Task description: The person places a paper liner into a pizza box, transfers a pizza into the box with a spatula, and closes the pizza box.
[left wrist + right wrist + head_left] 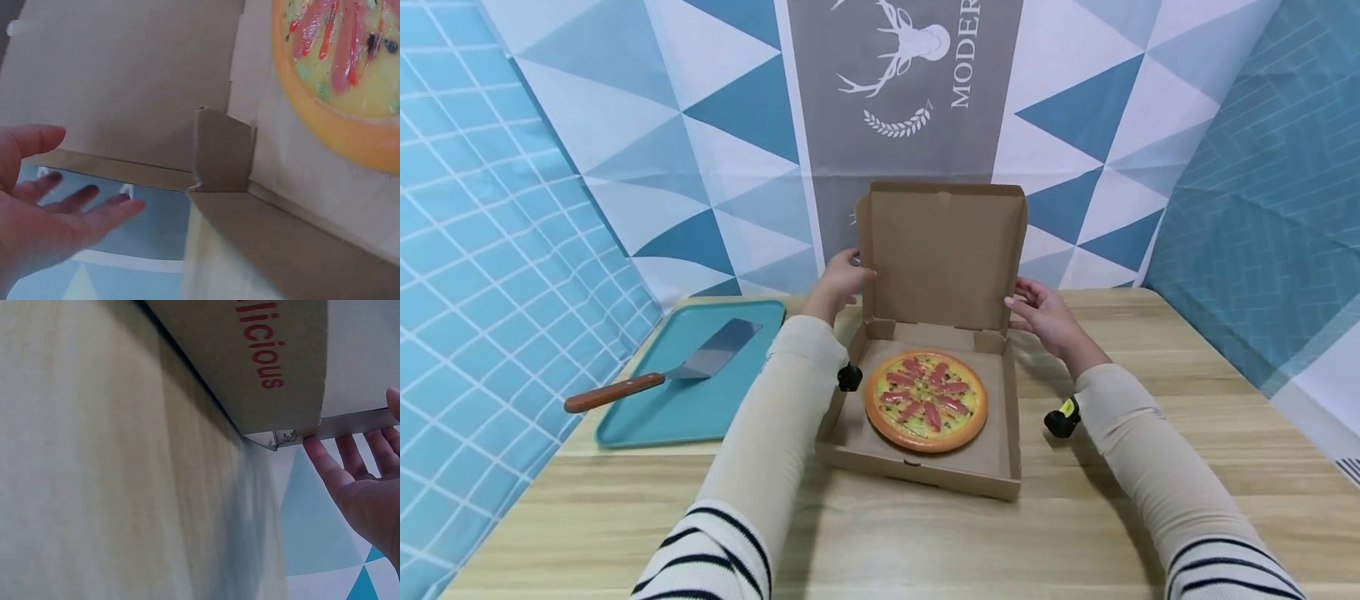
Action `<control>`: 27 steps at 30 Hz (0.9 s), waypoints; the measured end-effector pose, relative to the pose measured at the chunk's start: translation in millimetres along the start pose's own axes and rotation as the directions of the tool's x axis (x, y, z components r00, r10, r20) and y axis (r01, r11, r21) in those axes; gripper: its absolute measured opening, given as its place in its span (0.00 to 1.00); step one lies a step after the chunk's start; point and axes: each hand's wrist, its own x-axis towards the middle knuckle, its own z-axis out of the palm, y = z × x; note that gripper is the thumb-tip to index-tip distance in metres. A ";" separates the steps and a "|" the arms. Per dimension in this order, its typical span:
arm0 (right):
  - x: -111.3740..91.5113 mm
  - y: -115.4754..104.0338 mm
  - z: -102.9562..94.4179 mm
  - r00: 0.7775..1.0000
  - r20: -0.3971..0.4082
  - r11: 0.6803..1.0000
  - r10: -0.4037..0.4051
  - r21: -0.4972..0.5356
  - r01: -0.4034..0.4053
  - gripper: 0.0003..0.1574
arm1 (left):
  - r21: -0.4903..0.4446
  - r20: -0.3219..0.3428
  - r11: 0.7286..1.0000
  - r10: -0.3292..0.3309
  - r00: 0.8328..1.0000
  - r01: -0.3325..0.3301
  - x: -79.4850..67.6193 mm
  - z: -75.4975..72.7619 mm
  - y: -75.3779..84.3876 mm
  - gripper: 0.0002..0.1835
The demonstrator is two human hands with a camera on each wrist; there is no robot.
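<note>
An open cardboard pizza box [917, 475] holds a pizza [925, 400] with red strips on a yellow top and an orange-brown rim. Its lid [943, 250] stands upright at the back. My left hand [838, 283] is at the lid's left edge; in the left wrist view, thumb and fingers [112, 215] are spread around that edge, with a gap between them. At the lid's right edge is my right hand [1041, 312]. Its fairly straight fingers [325, 464] reach to the lid's side flap in the right wrist view, and its thumb lies toward the inner face.
On the left of the wooden table [1150, 350] lies a teal tray [647, 421]. A metal spatula [715, 350] with a wooden handle rests across it, the handle jutting past the tray's left edge. Patterned cloth walls [730, 167] stand behind and at both sides.
</note>
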 end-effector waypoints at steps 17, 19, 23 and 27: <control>8.5 -12.7 4.5 0.998 0.046 0.999 -0.039 -0.020 0.040 0.40 | -0.003 0.036 0.999 -0.043 0.998 0.043 10.5 1.7 -10.2 0.35; 11.1 -15.6 6.7 0.999 0.030 0.999 -0.028 -0.035 0.029 0.40 | -0.022 0.031 0.999 -0.030 0.999 0.031 10.4 -0.2 -8.7 0.36; 17.5 -19.6 10.2 1.000 0.014 0.996 0.004 -0.091 -0.003 0.42 | -0.041 0.019 0.999 -0.017 1.000 0.018 8.9 -4.9 -5.5 0.37; 24.9 -23.8 14.4 1.000 0.006 0.985 0.015 -0.172 -0.014 0.41 | -0.027 -0.001 1.000 0.014 1.000 -0.014 8.0 -9.7 -5.5 0.38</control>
